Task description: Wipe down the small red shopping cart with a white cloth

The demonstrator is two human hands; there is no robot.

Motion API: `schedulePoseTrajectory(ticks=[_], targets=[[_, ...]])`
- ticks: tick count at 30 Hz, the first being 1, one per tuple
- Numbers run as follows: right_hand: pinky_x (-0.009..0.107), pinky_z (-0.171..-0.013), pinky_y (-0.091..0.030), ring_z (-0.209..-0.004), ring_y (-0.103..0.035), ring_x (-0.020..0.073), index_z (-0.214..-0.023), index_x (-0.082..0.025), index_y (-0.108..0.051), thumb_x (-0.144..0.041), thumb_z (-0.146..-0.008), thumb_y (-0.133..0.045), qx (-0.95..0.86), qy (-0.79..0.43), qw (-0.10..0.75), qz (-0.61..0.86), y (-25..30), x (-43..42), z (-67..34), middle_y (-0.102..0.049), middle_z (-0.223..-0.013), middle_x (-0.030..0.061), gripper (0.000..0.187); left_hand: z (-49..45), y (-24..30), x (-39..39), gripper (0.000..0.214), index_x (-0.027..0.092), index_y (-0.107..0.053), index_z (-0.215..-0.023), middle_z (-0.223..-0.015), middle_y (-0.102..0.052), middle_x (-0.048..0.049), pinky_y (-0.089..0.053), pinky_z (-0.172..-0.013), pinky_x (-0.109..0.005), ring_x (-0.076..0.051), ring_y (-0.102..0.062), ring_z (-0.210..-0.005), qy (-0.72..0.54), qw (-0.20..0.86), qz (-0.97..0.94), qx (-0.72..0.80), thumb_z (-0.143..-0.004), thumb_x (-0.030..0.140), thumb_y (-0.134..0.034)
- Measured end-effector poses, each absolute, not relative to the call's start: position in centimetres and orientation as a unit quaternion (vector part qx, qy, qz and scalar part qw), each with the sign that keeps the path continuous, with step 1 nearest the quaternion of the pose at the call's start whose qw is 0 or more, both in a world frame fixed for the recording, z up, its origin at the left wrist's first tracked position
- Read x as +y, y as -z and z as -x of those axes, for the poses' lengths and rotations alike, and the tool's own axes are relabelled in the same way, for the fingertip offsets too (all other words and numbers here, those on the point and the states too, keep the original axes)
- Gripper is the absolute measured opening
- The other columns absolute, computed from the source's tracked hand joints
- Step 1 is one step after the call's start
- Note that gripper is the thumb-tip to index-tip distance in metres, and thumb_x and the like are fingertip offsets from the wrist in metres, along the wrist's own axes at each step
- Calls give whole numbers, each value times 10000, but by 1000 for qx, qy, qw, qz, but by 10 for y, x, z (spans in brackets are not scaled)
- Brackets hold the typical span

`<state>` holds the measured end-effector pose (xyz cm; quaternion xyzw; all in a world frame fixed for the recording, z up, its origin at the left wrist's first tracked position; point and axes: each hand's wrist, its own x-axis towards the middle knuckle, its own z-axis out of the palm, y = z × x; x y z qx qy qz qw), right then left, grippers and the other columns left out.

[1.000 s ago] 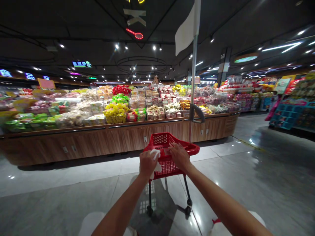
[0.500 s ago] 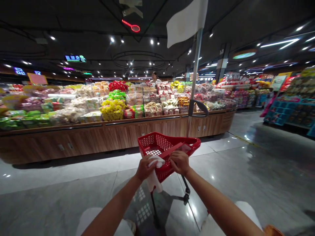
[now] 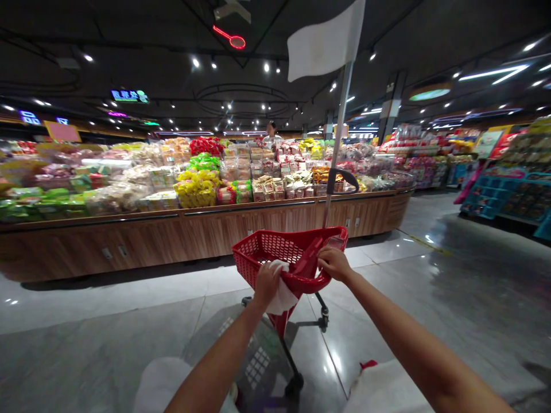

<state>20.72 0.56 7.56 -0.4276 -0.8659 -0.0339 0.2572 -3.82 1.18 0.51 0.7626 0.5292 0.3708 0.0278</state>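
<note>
A red plastic mesh shopping basket (image 3: pixel 267 249) on a wheeled frame stands tilted just ahead of me. My left hand (image 3: pixel 267 284) grips a white cloth (image 3: pixel 283 298) against the basket's near rim, and the cloth hangs down over the red plastic. My right hand (image 3: pixel 334 264) curls over the rim further right, near the basket's red handle (image 3: pixel 307 261). Black legs and small casters (image 3: pixel 295 384) carry the basket above the floor. The basket's inside looks bare of goods where the mesh shows.
A thin pole (image 3: pixel 334 149) rises from the basket, carrying a white flag (image 3: pixel 325 40) and a dark grip. Ahead stands a long wooden counter (image 3: pixel 215 223) piled with packaged food, a person behind it. Merchandise shelves (image 3: pixel 516 183) stand right, over polished grey floor tiles (image 3: pixel 387 338).
The basket has swung and tilted, its left side moving left, and its wheels have shifted. My right hand has slid right along the rim. The cloth now hangs lower over the rim.
</note>
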Motion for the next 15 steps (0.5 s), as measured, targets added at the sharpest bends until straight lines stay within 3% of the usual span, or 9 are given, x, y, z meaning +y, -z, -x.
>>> schedulePoseTrajectory(ticks=[5, 8, 10, 13, 15], targets=[[264, -655, -342, -700, -603, 168, -803, -193, -702, -414, -925, -428, -822, 96, 167, 537, -68, -12, -189, -702, -782, 55, 372, -11, -1, 8, 356, 256, -553, -1275, -1218, -610, -54, -406, -1017, -385, -200, -522, -1136, -362, 11, -769, 527, -968, 287, -374], [288, -660, -307, -700, -593, 186, -848, -161, -692, -370, -941, -407, -786, 186, 165, 566, -50, -15, -194, -687, -776, 89, 365, -28, 4, 4, 438, 263, -415, -1396, -1335, -533, -79, -385, -1031, -415, -228, -481, -1204, -346, -1, -790, 506, -966, 339, -385], [292, -658, -284, -676, -573, 175, -796, -163, -687, -332, -949, -388, -777, 218, 180, 562, -41, -11, -206, -676, -735, 77, 376, -37, 7, 1, 539, 271, -352, -1431, -1430, -438, -101, -352, -1051, -452, -270, -404, -1291, -334, -26, -810, 481, -923, 396, -485], [295, -637, -250, -621, -532, 152, -699, -176, -671, -284, -947, -377, -768, 247, 210, 553, -32, -4, -224, -660, -666, 48, 400, -52, 7, 1, 638, 262, -384, -1405, -1487, -348, -128, -301, -1071, -498, -324, -305, -1359, -320, -71, -832, 448, -837, 423, -625], [298, -630, -236, -610, -518, 145, -676, -183, -664, -272, -936, -394, -766, 263, 228, 541, -30, -5, -230, -656, -650, 36, 385, -61, 4, 5, 591, 260, -431, -1363, -1428, -423, -127, -345, -1030, -481, -314, -388, -1301, -306, -78, -844, 434, -831, 414, -636]])
